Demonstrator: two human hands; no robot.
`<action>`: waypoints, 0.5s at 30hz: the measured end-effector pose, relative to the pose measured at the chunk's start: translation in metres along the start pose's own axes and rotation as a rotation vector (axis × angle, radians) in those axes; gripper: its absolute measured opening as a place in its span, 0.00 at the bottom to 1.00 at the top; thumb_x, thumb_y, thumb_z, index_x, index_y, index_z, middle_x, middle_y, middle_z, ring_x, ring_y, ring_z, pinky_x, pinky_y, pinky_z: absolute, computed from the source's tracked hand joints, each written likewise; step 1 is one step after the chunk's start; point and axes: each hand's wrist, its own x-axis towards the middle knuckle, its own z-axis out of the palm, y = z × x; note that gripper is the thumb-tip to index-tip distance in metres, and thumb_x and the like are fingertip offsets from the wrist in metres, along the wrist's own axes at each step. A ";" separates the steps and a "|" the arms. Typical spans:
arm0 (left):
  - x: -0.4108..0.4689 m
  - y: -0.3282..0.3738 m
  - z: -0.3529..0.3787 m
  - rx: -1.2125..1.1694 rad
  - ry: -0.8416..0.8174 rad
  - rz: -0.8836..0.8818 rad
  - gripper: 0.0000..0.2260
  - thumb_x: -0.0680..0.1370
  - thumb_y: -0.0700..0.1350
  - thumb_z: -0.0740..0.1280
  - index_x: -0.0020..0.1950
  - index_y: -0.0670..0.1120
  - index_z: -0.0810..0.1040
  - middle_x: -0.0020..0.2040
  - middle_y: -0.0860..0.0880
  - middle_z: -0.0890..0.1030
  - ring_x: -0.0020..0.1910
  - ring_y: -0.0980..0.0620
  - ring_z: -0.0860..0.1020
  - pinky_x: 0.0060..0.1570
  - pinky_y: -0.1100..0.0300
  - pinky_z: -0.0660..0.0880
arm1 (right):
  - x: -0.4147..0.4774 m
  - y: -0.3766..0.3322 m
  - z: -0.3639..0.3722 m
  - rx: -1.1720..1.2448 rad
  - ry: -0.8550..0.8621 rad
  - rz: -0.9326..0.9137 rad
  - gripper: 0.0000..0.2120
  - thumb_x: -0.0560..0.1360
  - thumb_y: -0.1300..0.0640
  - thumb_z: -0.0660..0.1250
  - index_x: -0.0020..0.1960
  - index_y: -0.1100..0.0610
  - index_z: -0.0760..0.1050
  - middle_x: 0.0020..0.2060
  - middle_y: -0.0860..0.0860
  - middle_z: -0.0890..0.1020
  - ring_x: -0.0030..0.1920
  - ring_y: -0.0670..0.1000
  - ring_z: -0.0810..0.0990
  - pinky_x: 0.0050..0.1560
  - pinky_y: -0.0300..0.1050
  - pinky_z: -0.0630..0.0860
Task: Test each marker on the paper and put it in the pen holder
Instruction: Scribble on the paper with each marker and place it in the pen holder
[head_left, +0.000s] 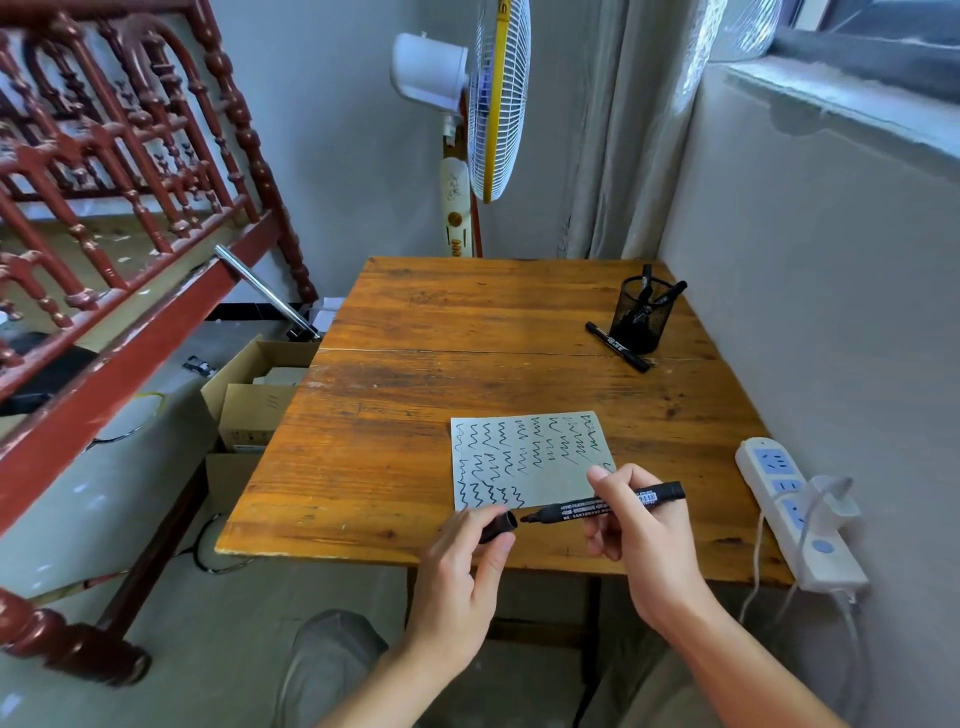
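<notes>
No text can be read. The marker (602, 506) held over the paper (530, 462) carries white print and a barcode label, too small to make out. The marker on the table (618, 347) has a white label, also illegible.

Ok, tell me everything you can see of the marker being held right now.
The marker is black, plastic-looking, with white print and a barcode label along its barrel. It is uncapped: its dark tip is bare and points left at the open mouth of the cap, just apart from it. It lies nearly level, above the table's near edge, below the paper. The right hand pinches its barrel; the left hand holds the cap.
</notes>
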 end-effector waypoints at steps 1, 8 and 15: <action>-0.001 0.002 0.000 0.007 -0.003 0.010 0.13 0.79 0.56 0.59 0.59 0.52 0.73 0.55 0.53 0.79 0.57 0.56 0.75 0.51 0.65 0.74 | -0.001 0.000 -0.001 -0.005 -0.003 -0.005 0.19 0.76 0.57 0.68 0.42 0.75 0.69 0.36 0.75 0.77 0.22 0.50 0.74 0.24 0.36 0.70; -0.005 0.015 -0.002 0.149 -0.162 0.154 0.11 0.79 0.52 0.61 0.57 0.49 0.76 0.48 0.57 0.80 0.47 0.60 0.77 0.44 0.58 0.76 | -0.008 0.004 -0.003 -0.094 -0.167 -0.064 0.18 0.76 0.60 0.69 0.30 0.59 0.69 0.29 0.61 0.76 0.25 0.44 0.69 0.26 0.39 0.64; 0.002 0.040 -0.010 -0.191 -0.444 -0.244 0.10 0.78 0.54 0.61 0.48 0.51 0.78 0.31 0.55 0.75 0.32 0.56 0.72 0.37 0.55 0.71 | -0.014 0.001 -0.002 -0.056 -0.126 -0.016 0.19 0.74 0.57 0.68 0.28 0.57 0.63 0.43 0.79 0.71 0.23 0.46 0.62 0.24 0.38 0.60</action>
